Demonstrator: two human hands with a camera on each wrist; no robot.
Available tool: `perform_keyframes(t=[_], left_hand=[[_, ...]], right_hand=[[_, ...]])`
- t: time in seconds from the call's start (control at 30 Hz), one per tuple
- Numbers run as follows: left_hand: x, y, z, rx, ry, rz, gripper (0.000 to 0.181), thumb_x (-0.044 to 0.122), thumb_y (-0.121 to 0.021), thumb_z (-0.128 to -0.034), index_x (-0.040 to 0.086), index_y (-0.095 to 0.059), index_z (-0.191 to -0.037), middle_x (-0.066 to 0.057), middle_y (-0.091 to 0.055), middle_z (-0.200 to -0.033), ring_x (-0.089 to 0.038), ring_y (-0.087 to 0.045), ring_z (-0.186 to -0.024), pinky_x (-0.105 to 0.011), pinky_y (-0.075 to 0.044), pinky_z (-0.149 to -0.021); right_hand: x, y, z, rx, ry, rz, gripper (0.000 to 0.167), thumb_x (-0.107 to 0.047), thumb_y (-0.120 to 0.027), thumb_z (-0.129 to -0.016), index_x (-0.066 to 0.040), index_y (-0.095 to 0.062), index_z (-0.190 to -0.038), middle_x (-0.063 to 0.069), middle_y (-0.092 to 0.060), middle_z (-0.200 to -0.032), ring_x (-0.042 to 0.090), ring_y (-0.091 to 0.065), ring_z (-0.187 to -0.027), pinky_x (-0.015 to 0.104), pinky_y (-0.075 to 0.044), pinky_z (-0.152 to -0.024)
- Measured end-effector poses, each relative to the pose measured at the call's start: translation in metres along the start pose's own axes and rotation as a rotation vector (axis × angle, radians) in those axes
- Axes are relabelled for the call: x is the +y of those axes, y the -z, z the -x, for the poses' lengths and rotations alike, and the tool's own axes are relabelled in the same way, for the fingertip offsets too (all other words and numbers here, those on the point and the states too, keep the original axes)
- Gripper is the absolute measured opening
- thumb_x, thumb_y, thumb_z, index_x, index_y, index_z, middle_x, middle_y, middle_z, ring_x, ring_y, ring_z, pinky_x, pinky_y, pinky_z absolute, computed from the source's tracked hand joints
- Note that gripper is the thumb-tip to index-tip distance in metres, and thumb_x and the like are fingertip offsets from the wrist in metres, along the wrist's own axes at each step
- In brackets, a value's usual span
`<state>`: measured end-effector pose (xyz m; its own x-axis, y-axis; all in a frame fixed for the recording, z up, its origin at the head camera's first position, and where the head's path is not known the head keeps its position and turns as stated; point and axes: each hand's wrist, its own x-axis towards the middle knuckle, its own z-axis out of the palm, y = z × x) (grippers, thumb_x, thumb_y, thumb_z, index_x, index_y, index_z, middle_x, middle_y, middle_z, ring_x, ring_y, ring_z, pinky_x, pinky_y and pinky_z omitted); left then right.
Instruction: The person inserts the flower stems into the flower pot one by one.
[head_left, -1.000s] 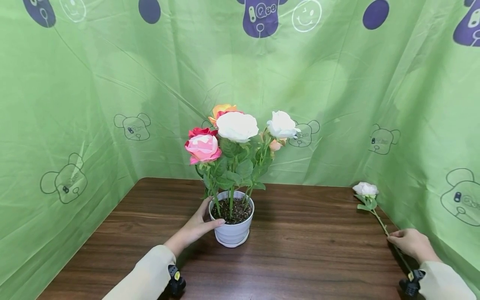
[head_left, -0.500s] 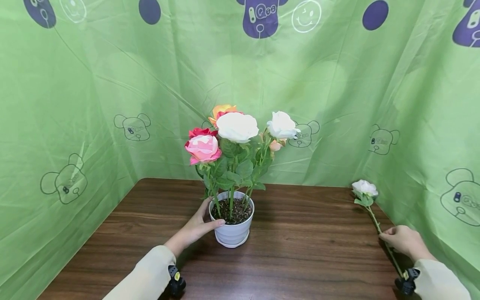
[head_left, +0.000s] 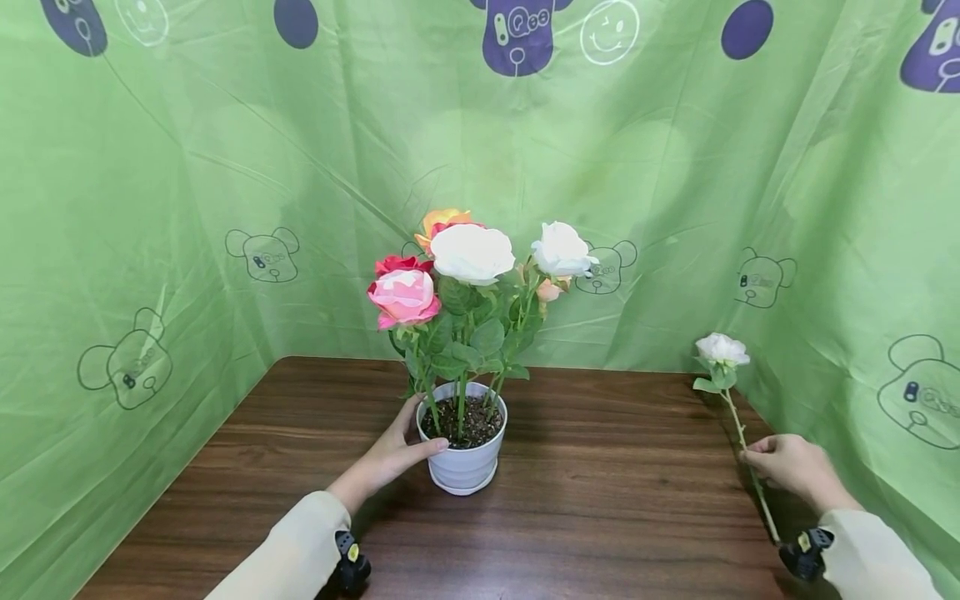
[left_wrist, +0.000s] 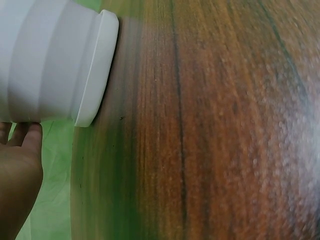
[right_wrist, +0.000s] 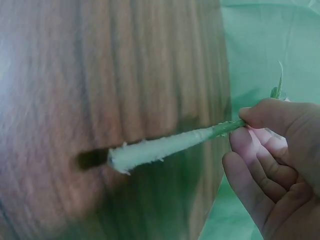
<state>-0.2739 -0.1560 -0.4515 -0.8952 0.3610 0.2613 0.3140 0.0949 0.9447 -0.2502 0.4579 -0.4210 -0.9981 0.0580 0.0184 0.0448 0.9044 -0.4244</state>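
Note:
In the head view a white flower pot (head_left: pixel 462 471) stands upright on the table, filled with dark soil (head_left: pixel 468 421). Several roses rise from it: a large white one (head_left: pixel 472 254), a pink one (head_left: pixel 405 297), red, orange and peach ones, and another white one (head_left: pixel 561 248). My left hand (head_left: pixel 393 454) holds the pot's left side, thumb across its front below the rim. At the right, my right hand (head_left: pixel 797 468) pinches the stem of a single white rose (head_left: pixel 722 350) between thumb and fingertips. Its pale lower stem end (right_wrist: pixel 155 151) points away from the hand in the right wrist view.
The brown wooden table (head_left: pixel 622 500) is enclosed at the back and sides by green printed cloth (head_left: pixel 660 183). The right cloth wall runs close beside the right hand. A saucer (left_wrist: pixel 97 70) sits under the pot.
My right hand has moved left and slightly away from me with the single white rose, whose bloom is raised higher and whose stem stands more upright. The left hand and pot stay put.

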Motion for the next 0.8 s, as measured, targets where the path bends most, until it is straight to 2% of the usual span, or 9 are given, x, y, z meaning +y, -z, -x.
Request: perform_keyframes(t=[0.1, 0.23, 0.43, 0.53, 0.67, 0.8], left_hand=[[0.001, 0.001, 0.0, 0.005, -0.001, -0.001, 0.091, 0.017, -0.075, -0.0902, 0.007, -0.016, -0.159, -0.017, -0.03, -0.159, -0.029, -0.03, -0.144, -0.047, -0.024, -0.115], [0.002, 0.001, 0.0, 0.01, 0.008, -0.009, 0.09, 0.018, -0.075, -0.0899, 0.009, -0.018, -0.158, -0.018, -0.03, -0.159, -0.029, -0.031, -0.143, -0.047, -0.024, -0.115], [0.002, 0.0, 0.0, 0.018, 0.02, -0.026, 0.09, 0.019, -0.076, -0.0897, 0.01, -0.018, -0.158, -0.018, -0.03, -0.159, -0.029, -0.03, -0.143, -0.046, -0.023, -0.116], [0.001, 0.0, 0.0, 0.02, 0.023, -0.018, 0.09, 0.018, -0.076, -0.0893, 0.01, -0.018, -0.158, -0.017, -0.03, -0.159, -0.028, -0.03, -0.143, -0.045, -0.022, -0.116], [0.001, 0.0, 0.001, 0.012, 0.008, -0.007, 0.091, 0.019, -0.076, -0.0895, 0.009, -0.018, -0.158, -0.016, -0.03, -0.159, -0.028, -0.03, -0.144, -0.046, -0.022, -0.116], [0.001, 0.001, 0.001, -0.014, -0.022, 0.02, 0.088, 0.018, -0.074, -0.0909, 0.01, -0.018, -0.158, -0.017, -0.031, -0.159, -0.03, -0.032, -0.143, -0.049, -0.023, -0.115]], right_hand=[[-0.01, 0.001, 0.0, 0.021, 0.002, -0.018, 0.035, -0.035, -0.064, -0.096, -0.002, -0.076, -0.1, -0.005, -0.066, -0.067, 0.015, -0.06, -0.06, 0.036, -0.045, -0.06], [-0.021, 0.002, 0.0, 0.039, 0.021, -0.04, 0.035, -0.034, -0.063, -0.097, -0.001, -0.075, -0.102, -0.004, -0.067, -0.069, 0.015, -0.06, -0.062, 0.035, -0.045, -0.06], [-0.03, -0.001, -0.001, 0.088, 0.053, -0.046, 0.035, -0.036, -0.064, -0.097, -0.002, -0.074, -0.101, -0.004, -0.067, -0.067, 0.015, -0.061, -0.061, 0.035, -0.045, -0.061], [-0.036, -0.002, -0.002, 0.119, 0.087, -0.035, 0.034, -0.036, -0.065, -0.097, -0.004, -0.074, -0.098, -0.005, -0.068, -0.067, 0.015, -0.061, -0.061, 0.04, -0.047, -0.065], [-0.045, -0.001, -0.004, 0.141, 0.137, -0.02, 0.031, -0.034, -0.065, -0.097, -0.005, -0.074, -0.098, -0.006, -0.07, -0.071, 0.013, -0.063, -0.062, 0.046, -0.048, -0.073], [-0.057, -0.001, -0.005, 0.161, 0.168, -0.046, 0.029, -0.032, -0.066, -0.097, -0.004, -0.073, -0.099, -0.002, -0.072, -0.078, 0.014, -0.066, -0.064, 0.043, -0.049, -0.072]])
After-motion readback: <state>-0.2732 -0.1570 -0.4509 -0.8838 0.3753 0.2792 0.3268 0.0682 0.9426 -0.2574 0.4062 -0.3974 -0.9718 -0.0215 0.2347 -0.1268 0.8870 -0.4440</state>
